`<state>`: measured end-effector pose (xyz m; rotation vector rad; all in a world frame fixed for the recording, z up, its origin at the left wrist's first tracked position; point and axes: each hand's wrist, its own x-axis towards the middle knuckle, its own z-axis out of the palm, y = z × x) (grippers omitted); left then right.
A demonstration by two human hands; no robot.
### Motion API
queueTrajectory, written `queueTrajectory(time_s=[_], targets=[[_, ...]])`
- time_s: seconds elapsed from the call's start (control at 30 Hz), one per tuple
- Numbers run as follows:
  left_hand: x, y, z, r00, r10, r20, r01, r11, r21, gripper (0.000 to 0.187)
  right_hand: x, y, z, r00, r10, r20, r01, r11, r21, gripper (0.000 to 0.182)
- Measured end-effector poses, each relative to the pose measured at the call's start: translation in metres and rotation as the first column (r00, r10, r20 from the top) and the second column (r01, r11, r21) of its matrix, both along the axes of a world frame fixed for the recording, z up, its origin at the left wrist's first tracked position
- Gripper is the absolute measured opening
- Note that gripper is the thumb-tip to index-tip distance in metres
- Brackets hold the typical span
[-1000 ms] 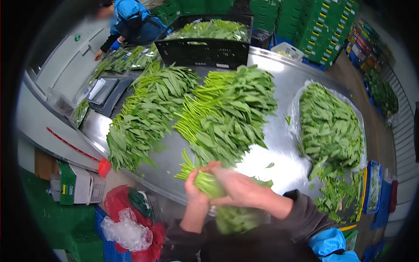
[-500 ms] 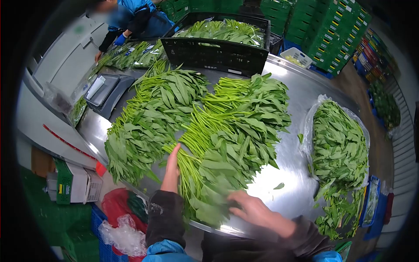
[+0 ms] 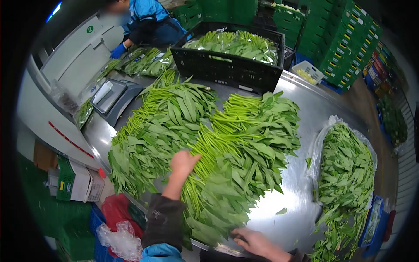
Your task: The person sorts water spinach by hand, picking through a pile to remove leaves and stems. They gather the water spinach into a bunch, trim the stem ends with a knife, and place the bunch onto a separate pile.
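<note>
Leafy greens with long stems lie in a broad row along the metal table, with a second row of greens to its left. My left hand is between the rows, fingers curled at the stem ends of the right-hand row; whatever they may hold is hidden. Beside the lower tips of the leaves, at the near table edge, is my right hand, its bent fingers and thumb apart with nothing visible between them.
A black crate of bagged greens stands at the back, a scale at the left. Loose greens in an open plastic bag lie at the right. A co-worker in blue handles bagged greens. Green crates are stacked behind.
My left hand has gone from upright and flat against the stems to curled fingers. My right hand has moved down off the leaves. The view has shifted, and the co-worker's gloved hand has moved.
</note>
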<state>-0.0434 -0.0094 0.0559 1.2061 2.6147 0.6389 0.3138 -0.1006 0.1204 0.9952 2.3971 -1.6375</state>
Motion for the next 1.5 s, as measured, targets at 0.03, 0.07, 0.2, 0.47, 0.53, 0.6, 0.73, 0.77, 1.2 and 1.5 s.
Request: queueTrajectory(time_s=[0.03, 0.07, 0.2, 0.47, 0.53, 0.6, 0.73, 0.77, 1.2, 1.5], targets=[[0.0, 0.009, -0.015, 0.993, -0.084, -0.082, 0.077, 0.993, -0.086, 0.053, 0.001, -0.006, -0.004, 1.0, 0.002, -0.01, -0.001, 1.0, 0.02, 0.037], [0.001, 0.02, -0.017, 0.971, -0.176, -0.162, 0.149, 0.975, -0.167, 0.054, 0.002, -0.011, -0.008, 0.997, -0.047, -0.066, 0.048, 0.999, 0.019, 0.031], [-0.005, 0.041, 0.008, 0.954, -0.027, 0.298, 0.15, 0.905, -0.399, 0.05, 0.011, -0.015, -0.01, 0.982, -0.124, -0.142, 0.125, 0.992, 0.0, 0.026], [-0.005, 0.047, 0.02, 0.877, 0.097, 0.47, 0.134, 0.891, -0.434, 0.027, 0.025, -0.029, -0.027, 0.986, -0.096, -0.135, 0.096, 0.995, -0.008, 0.02], [0.011, 0.052, 0.038, 0.944, 0.016, 0.33, 0.152, 0.866, -0.476, 0.023, 0.023, -0.031, -0.029, 0.988, -0.045, -0.145, 0.049, 0.998, 0.026, 0.019], [0.013, 0.055, 0.021, 0.959, 0.012, 0.285, 0.135, 0.861, -0.49, 0.022, 0.022, -0.033, -0.029, 0.992, -0.031, -0.124, 0.035, 0.999, 0.034, 0.018], [0.014, 0.057, -0.014, 0.994, -0.107, -0.037, 0.086, 0.924, -0.373, 0.021, 0.02, -0.033, -0.03, 0.994, -0.027, -0.111, 0.033, 0.998, 0.055, 0.017], [0.014, 0.057, -0.019, 0.993, -0.114, -0.041, 0.091, 0.923, -0.373, 0.021, 0.019, -0.033, -0.03, 0.993, -0.034, -0.114, 0.041, 0.998, 0.055, 0.017], [0.009, 0.044, -0.024, 0.976, -0.191, -0.108, 0.162, 0.959, -0.232, 0.026, 0.024, -0.037, -0.033, 0.993, 0.036, -0.116, -0.024, 0.994, 0.105, 0.019], [0.017, 0.036, -0.001, 0.963, -0.185, -0.195, 0.154, 0.975, -0.162, 0.025, 0.03, -0.062, -0.034, 0.988, 0.044, -0.149, -0.027, 0.993, 0.114, 0.028]])
